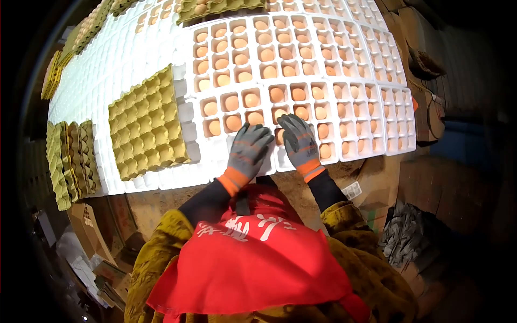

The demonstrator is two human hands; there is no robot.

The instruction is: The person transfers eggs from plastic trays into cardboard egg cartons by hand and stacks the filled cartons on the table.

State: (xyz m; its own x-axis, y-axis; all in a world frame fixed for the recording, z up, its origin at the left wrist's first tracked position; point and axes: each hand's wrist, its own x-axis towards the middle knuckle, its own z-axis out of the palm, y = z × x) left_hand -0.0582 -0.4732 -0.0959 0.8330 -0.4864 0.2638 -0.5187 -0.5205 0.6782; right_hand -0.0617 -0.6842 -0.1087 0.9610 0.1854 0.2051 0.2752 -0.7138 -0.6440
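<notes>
- White foam trays (212,148) are forming a wide block, their near edge running before the person.
- A yellow-green pulp tray (148,125) is lying on the block's left part, towards the near edge.
- The left hand (250,149), grey-gloved, is curving over one foam tray's near right corner; I cannot tell whether it is gripping anything.
- The right hand (298,139) is reaching over the next foam tray's near edge, its grip likewise hidden.
- One egg (254,117) is sitting just beyond the left fingertips, another egg (279,135) just left of the right hand; their long axes and pointing ends are not showing clearly.
</notes>
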